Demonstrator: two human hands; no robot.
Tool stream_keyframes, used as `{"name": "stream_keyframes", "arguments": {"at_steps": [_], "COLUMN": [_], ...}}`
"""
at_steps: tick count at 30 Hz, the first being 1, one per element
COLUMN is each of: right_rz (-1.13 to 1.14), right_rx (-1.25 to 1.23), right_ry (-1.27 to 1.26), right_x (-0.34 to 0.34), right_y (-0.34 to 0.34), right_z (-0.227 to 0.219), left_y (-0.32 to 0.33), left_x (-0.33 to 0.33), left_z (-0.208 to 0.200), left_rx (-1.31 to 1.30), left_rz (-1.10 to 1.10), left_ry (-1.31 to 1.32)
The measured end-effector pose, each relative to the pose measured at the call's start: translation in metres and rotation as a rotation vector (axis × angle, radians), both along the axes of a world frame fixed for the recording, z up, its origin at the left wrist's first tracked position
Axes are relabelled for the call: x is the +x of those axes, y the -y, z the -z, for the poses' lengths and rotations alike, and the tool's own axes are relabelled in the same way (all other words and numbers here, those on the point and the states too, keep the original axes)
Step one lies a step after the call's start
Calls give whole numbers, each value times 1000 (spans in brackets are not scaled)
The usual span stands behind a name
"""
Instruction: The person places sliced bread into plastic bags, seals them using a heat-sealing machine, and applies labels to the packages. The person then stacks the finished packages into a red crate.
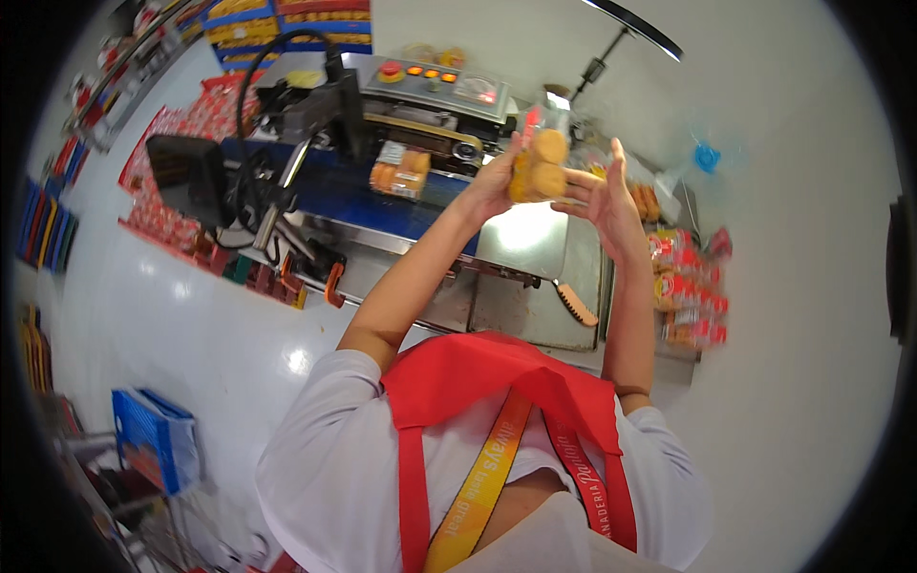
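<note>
My left hand (493, 185) grips a clear plastic bag of round golden buns (547, 164) by its left side, holding it up over a shiny metal plate (523, 239). My right hand (613, 202) is on the bag's right side, its thumb pointing up and its fingers stretched toward the bag. Whether those fingertips touch the bag I cannot tell, as it is slightly blurred. To the left, another bag of buns (399, 172) lies on the blue conveyor belt (334, 196) of a machine.
Behind the belt stands a control panel (435, 84) with a red knob and lit orange buttons. A knife with an orange handle (576, 304) lies on a metal tray (506, 320). Several bagged breads (690, 286) are stacked at right. A black monitor (186, 177) stands at left.
</note>
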State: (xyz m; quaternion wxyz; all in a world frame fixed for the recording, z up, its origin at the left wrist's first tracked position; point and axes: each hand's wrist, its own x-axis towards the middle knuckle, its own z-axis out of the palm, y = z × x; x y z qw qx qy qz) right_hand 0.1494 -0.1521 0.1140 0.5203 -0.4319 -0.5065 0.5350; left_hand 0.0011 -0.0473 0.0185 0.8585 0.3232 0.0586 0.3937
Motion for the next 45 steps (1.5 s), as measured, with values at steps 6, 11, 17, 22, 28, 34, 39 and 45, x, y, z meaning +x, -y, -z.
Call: {"name": "stream_keyframes", "arguments": {"at_steps": [6, 11, 17, 22, 28, 34, 39, 45], "right_rz": [177, 387, 506, 709, 785, 624, 519, 436], "right_rx": [89, 392, 339, 516, 384, 179, 148, 201], "right_ry": [325, 329, 340, 684, 632, 408, 293, 141], "right_x": [-4, 8, 29, 3, 5, 18, 25, 32], "right_y": [-1, -27, -36, -22, -24, -27, -30, -28], "right_z": [2, 83, 174, 122, 113, 108, 104, 119], "left_y": [-4, -6, 11, 30, 35, 18, 16, -1], "left_x": [20, 20, 9, 13, 7, -5, -8, -17], "left_z": [15, 22, 51, 28, 6, 18, 18, 37], "left_rx": [26, 757, 911, 778, 897, 522, 484, 604], "left_rz": [-41, -762, -763, -1028, -1050, -719, -649, -601], "left_ry": [26, -436, -866, -798, -949, -834, -769, -734]}}
